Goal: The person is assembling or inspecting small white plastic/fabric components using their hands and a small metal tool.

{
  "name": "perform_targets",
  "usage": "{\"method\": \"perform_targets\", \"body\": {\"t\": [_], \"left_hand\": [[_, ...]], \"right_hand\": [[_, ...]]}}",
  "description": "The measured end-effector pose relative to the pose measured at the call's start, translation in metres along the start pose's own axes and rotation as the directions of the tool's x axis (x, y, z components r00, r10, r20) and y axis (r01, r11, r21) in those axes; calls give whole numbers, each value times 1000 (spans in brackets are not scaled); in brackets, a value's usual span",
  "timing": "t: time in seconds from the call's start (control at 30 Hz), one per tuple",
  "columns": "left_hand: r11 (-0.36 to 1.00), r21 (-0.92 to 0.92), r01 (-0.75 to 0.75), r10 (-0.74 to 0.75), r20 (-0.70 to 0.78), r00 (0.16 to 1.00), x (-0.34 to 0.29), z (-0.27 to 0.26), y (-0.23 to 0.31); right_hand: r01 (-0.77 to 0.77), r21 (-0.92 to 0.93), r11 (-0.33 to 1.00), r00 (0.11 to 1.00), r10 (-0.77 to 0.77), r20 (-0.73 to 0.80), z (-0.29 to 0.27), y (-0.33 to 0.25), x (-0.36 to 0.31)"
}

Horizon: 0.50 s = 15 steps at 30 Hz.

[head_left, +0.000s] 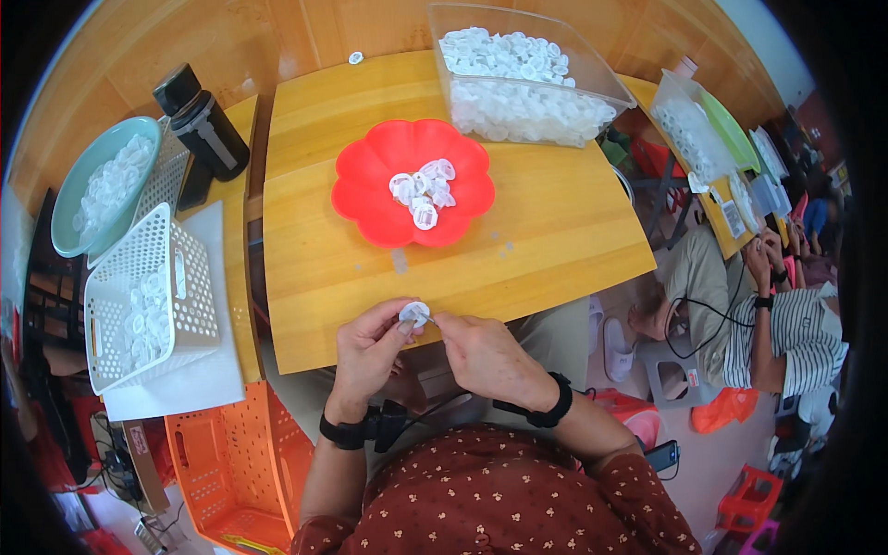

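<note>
Over the near edge of the table, my left hand pinches a small round white plastic piece between thumb and fingers. My right hand is closed just to its right, fingertips together at the piece's edge. Something thin and dark shows between those fingertips and the piece, too small to name. Beyond my hands stands a red flower-shaped bowl. Several similar white round pieces lie heaped in its middle.
A clear bin of white pieces stands at the back. On the left are a teal basin, a white perforated basket and a black bottle. An orange crate sits below. At right, a person in a striped shirt works.
</note>
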State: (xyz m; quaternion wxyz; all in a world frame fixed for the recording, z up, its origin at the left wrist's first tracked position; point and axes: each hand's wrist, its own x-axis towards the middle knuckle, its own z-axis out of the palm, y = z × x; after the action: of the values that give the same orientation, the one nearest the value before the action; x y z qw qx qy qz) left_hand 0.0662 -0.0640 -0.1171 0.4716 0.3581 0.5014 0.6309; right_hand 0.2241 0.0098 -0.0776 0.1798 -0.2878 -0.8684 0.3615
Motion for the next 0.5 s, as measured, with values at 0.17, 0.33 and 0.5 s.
{"method": "perform_targets", "body": {"t": [0.17,0.33,0.5], "left_hand": [[999,38,15,-15,7,1000,-2,-1,-1],[998,56,-6,6,12,1000,-3,0,-1],[995,95,-17,17,1,1000,-2,3,-6]], "right_hand": [[28,-90,996,997,-21,79,1,3,2],[44,-148,988,992,-26,121,-1,-2,6],[-3,-212,977,965,58,256,-11,-13,14]]}}
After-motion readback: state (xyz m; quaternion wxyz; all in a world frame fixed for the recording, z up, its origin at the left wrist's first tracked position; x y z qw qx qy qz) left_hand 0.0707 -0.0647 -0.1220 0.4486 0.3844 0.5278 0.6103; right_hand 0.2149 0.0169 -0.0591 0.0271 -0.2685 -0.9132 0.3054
